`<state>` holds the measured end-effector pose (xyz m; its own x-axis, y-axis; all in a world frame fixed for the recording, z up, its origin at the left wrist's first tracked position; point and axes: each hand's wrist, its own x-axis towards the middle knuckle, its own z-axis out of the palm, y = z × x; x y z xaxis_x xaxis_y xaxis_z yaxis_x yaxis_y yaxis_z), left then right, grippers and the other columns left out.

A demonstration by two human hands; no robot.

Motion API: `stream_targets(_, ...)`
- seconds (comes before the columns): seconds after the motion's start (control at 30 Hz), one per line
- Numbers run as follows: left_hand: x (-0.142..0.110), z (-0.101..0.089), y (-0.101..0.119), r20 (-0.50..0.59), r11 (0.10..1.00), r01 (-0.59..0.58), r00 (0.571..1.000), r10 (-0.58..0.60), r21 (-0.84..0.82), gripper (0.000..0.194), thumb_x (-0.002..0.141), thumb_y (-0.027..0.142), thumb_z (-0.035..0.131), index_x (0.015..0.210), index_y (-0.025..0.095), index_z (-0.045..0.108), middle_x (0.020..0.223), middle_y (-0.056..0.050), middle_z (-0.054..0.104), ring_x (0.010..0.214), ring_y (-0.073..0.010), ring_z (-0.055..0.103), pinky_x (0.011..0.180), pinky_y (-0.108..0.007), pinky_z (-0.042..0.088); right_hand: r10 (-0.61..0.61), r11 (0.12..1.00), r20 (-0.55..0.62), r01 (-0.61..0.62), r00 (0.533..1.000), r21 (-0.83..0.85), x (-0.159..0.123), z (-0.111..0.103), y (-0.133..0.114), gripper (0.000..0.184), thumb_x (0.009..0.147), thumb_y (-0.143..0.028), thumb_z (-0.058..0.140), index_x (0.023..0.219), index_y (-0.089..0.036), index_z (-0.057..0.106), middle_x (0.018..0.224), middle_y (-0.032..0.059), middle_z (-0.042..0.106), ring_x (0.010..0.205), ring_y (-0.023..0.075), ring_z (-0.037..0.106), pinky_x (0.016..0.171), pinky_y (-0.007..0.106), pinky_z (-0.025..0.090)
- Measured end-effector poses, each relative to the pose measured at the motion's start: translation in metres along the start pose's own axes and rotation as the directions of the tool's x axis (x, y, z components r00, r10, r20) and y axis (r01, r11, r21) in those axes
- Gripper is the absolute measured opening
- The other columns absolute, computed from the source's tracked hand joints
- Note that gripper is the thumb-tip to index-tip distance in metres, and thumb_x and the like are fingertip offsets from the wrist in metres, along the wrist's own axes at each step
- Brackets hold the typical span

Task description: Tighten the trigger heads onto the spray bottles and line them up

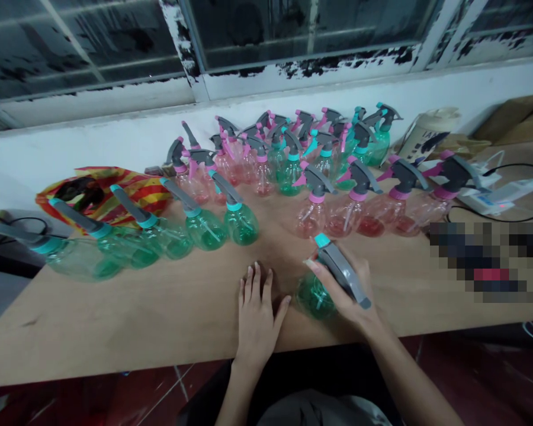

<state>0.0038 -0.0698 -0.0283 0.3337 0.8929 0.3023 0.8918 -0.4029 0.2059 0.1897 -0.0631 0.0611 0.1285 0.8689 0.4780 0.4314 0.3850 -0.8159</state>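
My right hand is closed around the neck and trigger of a green spray bottle with a grey and teal head, which stands near the table's front edge. Flat on the wood to its left lies my left hand, fingers spread, holding nothing. A slanting row of green spray bottles, the closest a teal-collared one, runs off to the left. Beyond my right hand is a row of pink spray bottles, among them one with a pink nozzle. My fingers partly hide the held bottle's neck.
Several more pink and green bottles crowd the back by the wall, including a green one. A red and yellow plastic bag lies at the left. To the right are a white cylindrical container, a white power strip and black cables.
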Motion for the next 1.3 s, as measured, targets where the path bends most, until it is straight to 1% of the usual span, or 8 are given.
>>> stream_targets(0.13,0.0003,-0.0001,0.0008,0.006,1.0,-0.002,1.0,0.002,0.008,0.055,0.097,0.039,0.048,0.143,0.01,0.039,0.154,-0.022,0.032,0.144,-0.0324,0.027,0.112,-0.054,0.03,0.003,1.0,0.056,-0.004,0.998,0.019,-0.0002,-0.0016,0.0026,0.011,0.087,-0.031,0.063,0.08,-0.022,0.063,0.068,-0.0002,0.067,0.06,0.0155,0.066,0.057,0.027,0.052)
stream_targets(0.2,0.0002,0.0003,0.0009,0.002,1.0,-0.002,1.0,0.002,0.009,0.056,0.097,0.039,0.049,0.143,0.009,0.039,0.154,-0.022,0.032,0.143,-0.0328,0.027,0.112,-0.054,0.03,-0.003,0.999,0.07,0.0,0.998,0.047,0.0,-0.0021,0.0039,0.009,0.086,-0.03,0.064,0.088,-0.022,0.066,0.08,0.0028,0.072,0.075,0.0193,0.071,0.067,0.03,0.055)
stream_targets(0.3,0.0003,0.0012,0.0007,-0.004,1.0,0.0,1.0,0.0,0.0,0.056,0.097,0.04,0.048,0.143,0.01,0.039,0.154,-0.022,0.031,0.144,-0.0326,0.026,0.112,-0.055,0.03,-0.011,0.996,0.091,0.003,0.996,0.084,-0.0004,-0.002,0.0051,0.021,0.086,-0.028,0.064,0.106,-0.023,0.066,0.103,0.0061,0.073,0.102,0.0238,0.069,0.087,0.036,0.053)
stream_targets(0.4,0.0006,0.0015,0.0003,-0.005,1.0,-0.005,1.0,0.005,-0.005,0.056,0.097,0.04,0.05,0.143,0.011,0.038,0.154,-0.022,0.032,0.144,-0.0322,0.027,0.112,-0.054,0.03,-0.003,0.996,0.096,-0.006,0.995,0.091,-0.0024,-0.0014,0.0051,0.028,0.087,-0.027,0.063,0.115,-0.024,0.065,0.111,0.0071,0.072,0.111,0.0252,0.065,0.094,0.039,0.051)
stream_targets(0.6,0.0008,0.0009,0.0008,-0.004,1.0,-0.003,1.0,0.003,0.003,0.056,0.096,0.04,0.05,0.143,0.011,0.039,0.154,-0.021,0.032,0.143,-0.0322,0.028,0.112,-0.054,0.03,0.008,0.995,0.108,-0.019,0.994,0.099,-0.0045,-0.0001,0.0049,0.028,0.086,-0.026,0.063,0.114,-0.025,0.065,0.114,0.0084,0.071,0.113,0.0257,0.064,0.1,0.043,0.048)
stream_targets(0.8,0.0004,0.0023,0.0002,-0.012,1.0,0.0,1.0,0.0,-0.007,0.055,0.096,0.04,0.049,0.142,0.012,0.04,0.153,-0.021,0.034,0.143,-0.0322,0.027,0.112,-0.055,0.03,0.009,0.994,0.091,-0.019,0.996,0.107,-0.0038,-0.0006,0.0052,0.03,0.085,-0.028,0.064,0.114,-0.026,0.065,0.111,0.0076,0.072,0.112,0.0257,0.065,0.097,0.044,0.051)
stream_targets(1.07,0.0003,0.0018,0.0008,-0.016,1.0,-0.003,1.0,0.003,-0.015,0.055,0.096,0.039,0.049,0.142,0.01,0.04,0.153,-0.021,0.034,0.144,-0.0319,0.027,0.113,-0.054,0.029,0.016,0.993,0.105,-0.028,0.994,0.114,-0.0048,-0.002,0.0054,0.03,0.084,-0.027,0.065,0.115,-0.025,0.065,0.112,0.0074,0.071,0.114,0.0244,0.064,0.1,0.041,0.049)
stream_targets(1.3,0.0005,0.0016,0.0005,-0.015,1.0,-0.002,1.0,0.002,-0.007,0.056,0.096,0.04,0.049,0.143,0.011,0.038,0.153,-0.021,0.035,0.143,-0.0321,0.029,0.112,-0.055,0.031,-0.012,0.996,0.098,0.003,0.995,0.086,-0.0025,-0.0016,0.0052,0.026,0.085,-0.029,0.064,0.111,-0.026,0.065,0.107,0.0066,0.072,0.105,0.0248,0.068,0.092,0.041,0.052)
